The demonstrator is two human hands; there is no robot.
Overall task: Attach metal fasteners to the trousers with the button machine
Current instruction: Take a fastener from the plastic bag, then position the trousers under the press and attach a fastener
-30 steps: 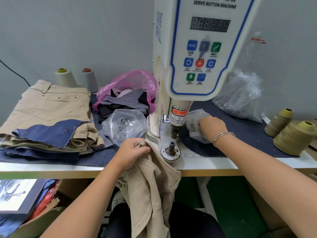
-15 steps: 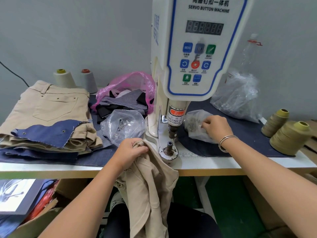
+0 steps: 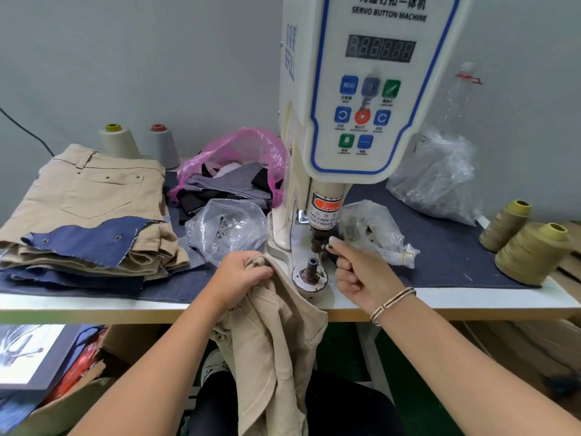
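Note:
The white servo button machine (image 3: 371,99) stands at the table's middle, its punch head (image 3: 317,243) above the lower die post (image 3: 311,270). My left hand (image 3: 242,275) grips the bunched edge of the beige trousers (image 3: 273,350), which hang off the table's front edge just left of the die. My right hand (image 3: 355,269) is right of the punch head, its fingers curled and its fingertips pinching a small dark metal fastener (image 3: 330,246) close to the punch. A clear bag of fasteners (image 3: 374,228) lies behind that hand.
A stack of beige trousers with a blue denim scrap (image 3: 85,209) lies at the left. Another clear bag of metal parts (image 3: 226,228), a pink bag of fabric scraps (image 3: 239,171), thread cones (image 3: 531,250), and a crumpled clear bag (image 3: 440,177) crowd the table (image 3: 471,302).
My right hand left the clear fastener bag and moved left and toward me, up to the punch head, with a fastener pinched. My left hand kept its grip on the trousers.

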